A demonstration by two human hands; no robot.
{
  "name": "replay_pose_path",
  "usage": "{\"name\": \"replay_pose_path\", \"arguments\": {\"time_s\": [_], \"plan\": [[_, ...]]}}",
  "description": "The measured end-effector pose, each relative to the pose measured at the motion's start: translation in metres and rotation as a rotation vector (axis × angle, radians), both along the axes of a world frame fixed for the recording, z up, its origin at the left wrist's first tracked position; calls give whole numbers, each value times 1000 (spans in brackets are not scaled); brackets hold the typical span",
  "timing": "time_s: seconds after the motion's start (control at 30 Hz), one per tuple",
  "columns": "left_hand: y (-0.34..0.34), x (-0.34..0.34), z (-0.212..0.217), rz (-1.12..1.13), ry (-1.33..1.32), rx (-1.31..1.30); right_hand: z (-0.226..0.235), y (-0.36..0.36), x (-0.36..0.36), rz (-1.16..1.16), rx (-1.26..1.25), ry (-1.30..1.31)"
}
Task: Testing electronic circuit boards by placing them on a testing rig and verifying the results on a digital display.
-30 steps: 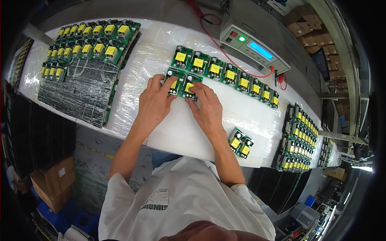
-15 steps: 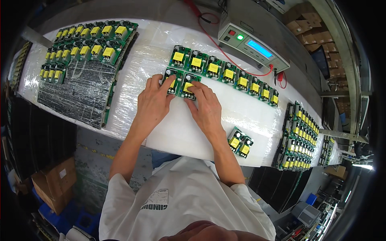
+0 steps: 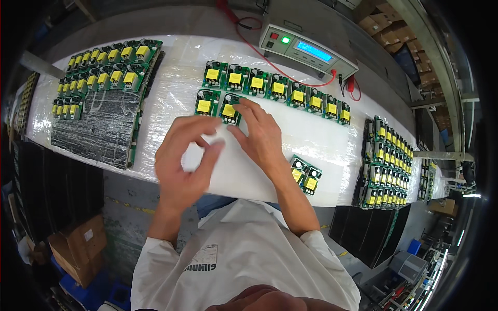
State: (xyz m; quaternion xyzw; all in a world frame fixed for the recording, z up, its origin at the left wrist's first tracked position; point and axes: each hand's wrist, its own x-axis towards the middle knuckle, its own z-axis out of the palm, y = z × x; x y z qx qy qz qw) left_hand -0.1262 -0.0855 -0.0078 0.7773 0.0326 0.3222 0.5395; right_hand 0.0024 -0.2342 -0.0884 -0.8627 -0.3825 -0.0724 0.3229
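A short front row on the white foam-covered bench holds two green circuit boards with yellow transformers. Of these, the left circuit board (image 3: 204, 103) stands free of both hands. My right hand (image 3: 261, 133) is at the right edge of the second circuit board (image 3: 230, 110), fingertips over its side. Thumb and fingers there are apart; whether they touch the board is hard to tell. My left hand (image 3: 188, 155), somewhat blurred, is raised nearer to me with fingers curved apart and nothing between them. Behind runs a longer row of similar boards (image 3: 277, 89).
Two more boards (image 3: 310, 182) lie beside my right forearm. A bench tester (image 3: 311, 50) with a lit display and red lead (image 3: 290, 78) stands at the back. Boards fill a wrapped black stack (image 3: 98, 129) at left and another stack (image 3: 386, 166) at right.
My left hand has left the left board and pulled back toward me. My right hand has shifted to the second board's right side. The whole view has moved slightly.
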Motion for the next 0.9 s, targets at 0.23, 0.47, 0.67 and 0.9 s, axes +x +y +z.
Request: {"name": "replay_pose_path", "arguments": {"time_s": [0.23, 0.47, 0.67, 0.9], "plan": [[-9, -46, 109, -473, -336, -468, -18, 10, 4, 68, -85, 21], [1, -96, 130, -350, -70, -505, -17, 14, 4, 108, -79, 7], [-9, -145, 118, -372, -186, -573, -17, 10, 9, 106, -72, -35], [16, -80, 94, -346, -340, -645, -21, 17, 7, 143, -70, -33]]}}
